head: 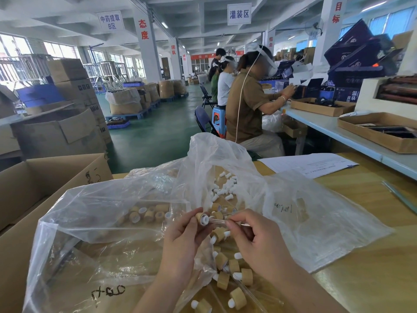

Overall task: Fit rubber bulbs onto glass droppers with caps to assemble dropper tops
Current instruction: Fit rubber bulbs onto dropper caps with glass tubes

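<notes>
Assembly step in hand, judged as seating the glass into the cap. Left hand pinches a tan cap between thumb and fingertips, white rubber showing at its open face. Right hand pinches a clear glass dropper near mid-length and holds it level, one end meeting the cap's white centre; whether it is fully seated cannot be told. Both are held above the bench, over an open plastic bag. Loose white bulbs lie further back in the bag and bare caps to the left. Finished tops are heaped below the hands. Next move likely calls for a straight push along the tube's axis, lightly, since the glass looks thin and would snap under sideways load.
</notes>
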`<state>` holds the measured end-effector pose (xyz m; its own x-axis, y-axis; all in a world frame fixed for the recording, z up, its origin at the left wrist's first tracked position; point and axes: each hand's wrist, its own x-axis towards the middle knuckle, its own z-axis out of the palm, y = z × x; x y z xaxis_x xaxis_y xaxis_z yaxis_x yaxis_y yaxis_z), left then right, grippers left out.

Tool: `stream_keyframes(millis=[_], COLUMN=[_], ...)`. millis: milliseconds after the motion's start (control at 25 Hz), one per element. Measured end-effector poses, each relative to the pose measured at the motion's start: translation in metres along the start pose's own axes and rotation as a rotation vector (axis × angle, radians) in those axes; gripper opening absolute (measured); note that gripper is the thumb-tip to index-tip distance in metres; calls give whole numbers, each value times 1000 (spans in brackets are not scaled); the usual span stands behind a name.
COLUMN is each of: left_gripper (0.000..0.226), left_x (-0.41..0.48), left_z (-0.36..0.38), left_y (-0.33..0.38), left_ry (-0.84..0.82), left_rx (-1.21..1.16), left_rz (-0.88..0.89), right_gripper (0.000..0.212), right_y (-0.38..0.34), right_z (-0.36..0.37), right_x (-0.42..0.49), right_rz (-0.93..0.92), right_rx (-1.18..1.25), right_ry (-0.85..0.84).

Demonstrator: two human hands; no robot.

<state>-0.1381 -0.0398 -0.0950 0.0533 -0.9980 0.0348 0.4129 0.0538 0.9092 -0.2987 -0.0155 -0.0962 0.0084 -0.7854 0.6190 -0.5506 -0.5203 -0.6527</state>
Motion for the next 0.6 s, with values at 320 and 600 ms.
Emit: stream_keyframes(millis=[320, 600], left_gripper=[20, 33], left_x=[0, 5], left_z=[-3, -6], left_y=[-5, 0], left_ry=[-44, 7], left_rx=[-49, -295], left_rz=[-23, -103], right_gripper=[12, 16], right_y=[-1, 5], right_z=[3, 7], right_x=[-1, -5], right_rz=[1, 74], right_rx=[-9, -1], right_ry=[-27, -271])
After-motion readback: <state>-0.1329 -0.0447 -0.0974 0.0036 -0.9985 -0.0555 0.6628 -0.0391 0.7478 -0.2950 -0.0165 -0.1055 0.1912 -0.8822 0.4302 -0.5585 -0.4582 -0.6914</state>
